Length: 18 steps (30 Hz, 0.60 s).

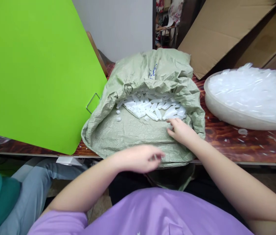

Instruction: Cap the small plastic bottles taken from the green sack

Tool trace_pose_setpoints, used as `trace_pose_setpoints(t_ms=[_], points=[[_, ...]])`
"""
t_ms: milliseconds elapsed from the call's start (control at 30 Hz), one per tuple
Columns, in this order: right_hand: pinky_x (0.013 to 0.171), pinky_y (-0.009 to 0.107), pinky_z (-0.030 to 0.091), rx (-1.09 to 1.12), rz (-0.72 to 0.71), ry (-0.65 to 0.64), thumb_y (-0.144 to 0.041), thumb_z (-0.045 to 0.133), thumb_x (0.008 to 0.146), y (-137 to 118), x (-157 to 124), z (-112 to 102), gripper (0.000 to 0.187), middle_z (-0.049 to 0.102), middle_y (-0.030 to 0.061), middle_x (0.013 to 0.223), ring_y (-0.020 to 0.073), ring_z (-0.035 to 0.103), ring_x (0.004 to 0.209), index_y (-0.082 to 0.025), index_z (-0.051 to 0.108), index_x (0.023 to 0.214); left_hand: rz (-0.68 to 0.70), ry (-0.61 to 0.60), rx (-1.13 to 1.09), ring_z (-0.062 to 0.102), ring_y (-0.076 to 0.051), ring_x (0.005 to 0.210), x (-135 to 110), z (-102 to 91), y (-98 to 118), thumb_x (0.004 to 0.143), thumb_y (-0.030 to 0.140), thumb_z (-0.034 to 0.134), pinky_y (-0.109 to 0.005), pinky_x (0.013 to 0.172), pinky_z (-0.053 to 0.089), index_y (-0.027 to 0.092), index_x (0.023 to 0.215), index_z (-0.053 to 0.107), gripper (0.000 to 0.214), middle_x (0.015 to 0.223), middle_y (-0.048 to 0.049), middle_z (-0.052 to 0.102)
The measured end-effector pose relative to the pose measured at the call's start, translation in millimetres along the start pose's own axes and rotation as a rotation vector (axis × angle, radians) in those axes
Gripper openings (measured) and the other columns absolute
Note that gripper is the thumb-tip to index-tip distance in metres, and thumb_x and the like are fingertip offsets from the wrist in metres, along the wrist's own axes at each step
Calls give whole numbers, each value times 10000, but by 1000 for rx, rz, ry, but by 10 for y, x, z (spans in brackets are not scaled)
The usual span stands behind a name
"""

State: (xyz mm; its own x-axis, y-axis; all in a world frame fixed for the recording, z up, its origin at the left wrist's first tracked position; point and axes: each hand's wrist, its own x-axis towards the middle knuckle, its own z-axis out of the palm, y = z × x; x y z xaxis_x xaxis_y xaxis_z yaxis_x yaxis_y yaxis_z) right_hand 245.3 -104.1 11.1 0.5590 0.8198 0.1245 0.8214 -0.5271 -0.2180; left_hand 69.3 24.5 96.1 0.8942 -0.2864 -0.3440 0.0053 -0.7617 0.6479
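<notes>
Looked to be partway through picking or sorting by hand at the open mouth of the sack (128, 70), judging by the right hand (182, 132) reaching to the near edge of the white pieces (150, 106). Seemed to call, as a next move, for a light closing of thumb and forefinger on a single piece, or a gentle rake onto the near flap (128, 135) without scattering loose bits. Called too, probably, for keeping the left hand (143, 159) clear of that path. Saw the right hand with fingers loosely bent and a narrow gap at the thumb, just beside the nearest pieces; could not tell whether pinching one. Saw the left hand blurred and half-curled over the front of the flap; could not tell whether holding anything or touching the sack. Found the pieces heaped inside the sack's mouth, with a few small bits apart at the left. Appeared milky white, partly see-through, mostly long and slim, lying at all angles. Looked smooth and stiff, so likely apt to slide. Noted the sack as pale green, creased and rolled back around the opening, with blue writing (153, 71) on top. Noticed also, to the right on the reddish table (216, 150), a wide tub (226, 119) heaped with similar white stuff, near scattered scraps (242, 131)
</notes>
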Motion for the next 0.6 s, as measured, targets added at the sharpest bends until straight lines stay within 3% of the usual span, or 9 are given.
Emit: trace_pose_setpoints(t_ms=[67,100,200,333,500,600], points=[[774,315,467,143,27,63,-282,467,841,2,-125,12,379,543,122,1018,186,589,782,-99,525,1168,-80,293,383,509,-249,1059,267,-244,-142,783,142,451,-366,908,395,124,1182,535,408,1162,-136,553],[781,316,470,225,30,96,-288,471,838,0,-192,26,359,543,111,987,173,586,747,-103,547,1137,-92,362,544,488,-260,1072,437,-344,-248,769,98,435,-381,911,381,114,1184,525,425,1172,-149,530],[759,321,484,402,17,227,-300,477,841,6,-387,101,289,534,92,911,160,571,713,-111,568,1039,-122,330,864,436,-303,1094,951,-569,-586,744,47,430,-396,875,373,68,1129,542,401,1170,-195,484],[710,309,499,516,32,372,-289,511,826,57,-552,222,217,536,85,900,162,562,751,-145,526,987,-109,268,912,437,-322,1061,1334,-716,-806,733,55,457,-407,866,359,37,951,610,267,1084,-212,514],[713,300,499,593,65,340,-276,507,832,73,-568,247,192,544,72,895,154,568,766,-155,510,981,-163,279,846,444,-287,1088,1338,-776,-734,687,132,554,-373,929,329,81,1028,572,345,1094,-169,550],[701,296,497,621,87,321,-279,498,839,59,-556,222,195,546,69,899,153,568,768,-157,506,991,-309,338,728,509,-250,1048,1337,-813,-659,773,229,492,-339,892,373,129,1094,530,338,1086,-133,579]])
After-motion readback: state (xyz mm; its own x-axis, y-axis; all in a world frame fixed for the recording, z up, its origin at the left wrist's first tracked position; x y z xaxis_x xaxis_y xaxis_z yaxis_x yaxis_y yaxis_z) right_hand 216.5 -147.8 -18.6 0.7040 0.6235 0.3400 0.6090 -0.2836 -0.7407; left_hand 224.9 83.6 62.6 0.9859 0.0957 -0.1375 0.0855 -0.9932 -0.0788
